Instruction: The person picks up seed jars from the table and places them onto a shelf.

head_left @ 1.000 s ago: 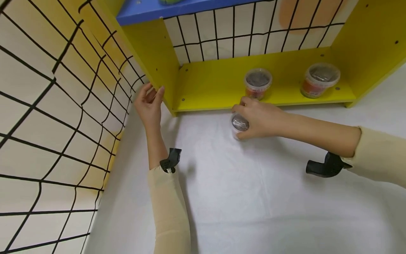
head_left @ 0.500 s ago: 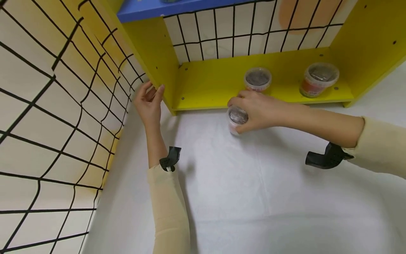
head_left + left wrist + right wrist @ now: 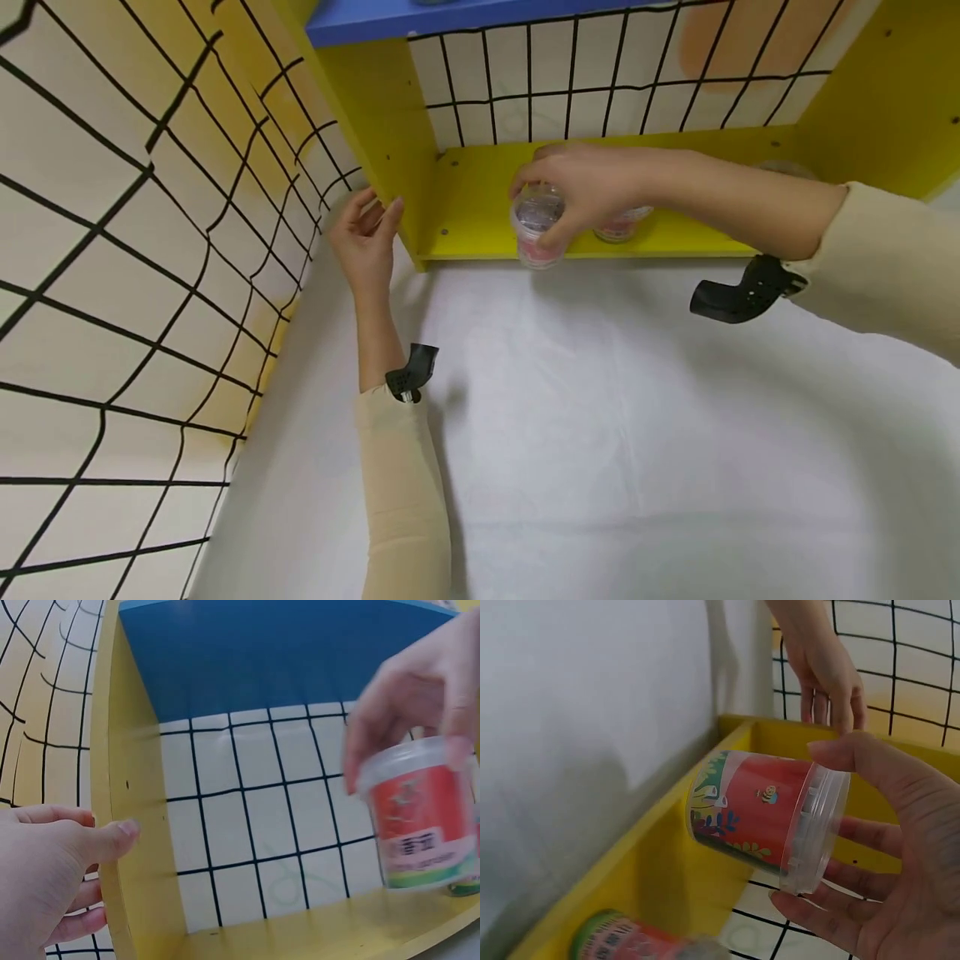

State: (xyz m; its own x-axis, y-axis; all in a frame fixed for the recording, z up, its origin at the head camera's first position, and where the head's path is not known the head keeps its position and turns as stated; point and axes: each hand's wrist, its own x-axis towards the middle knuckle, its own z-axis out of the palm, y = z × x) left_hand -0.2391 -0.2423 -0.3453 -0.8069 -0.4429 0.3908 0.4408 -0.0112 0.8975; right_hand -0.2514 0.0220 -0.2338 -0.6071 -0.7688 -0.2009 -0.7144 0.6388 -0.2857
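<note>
A clear plastic tub with a red label (image 3: 537, 250) hangs over the front edge of the yellow bottom shelf (image 3: 472, 192). My right hand (image 3: 596, 185) holds it from above, thumb and fingers around the lid rim. In the left wrist view the same tub (image 3: 420, 817) is nearly upright, close above the shelf board. My left hand (image 3: 367, 246) grips the front edge of the yellow side panel (image 3: 116, 765), its thumb (image 3: 116, 838) on the inner side and the fingers outside. Just right of the held tub, a second tub (image 3: 618, 229) stands on the shelf, partly hidden by my right hand.
A third tub (image 3: 787, 169) on the shelf's right is mostly behind my right forearm. The blue upper shelf (image 3: 510, 15) spans the top. Black-lined wall panels (image 3: 97, 242) stand at the left and behind. A white surface (image 3: 540, 433) lies in front.
My right hand has lifted the tub from the white surface in front and carried it up and slightly left to the shelf edge. The left hand stays on the side panel.
</note>
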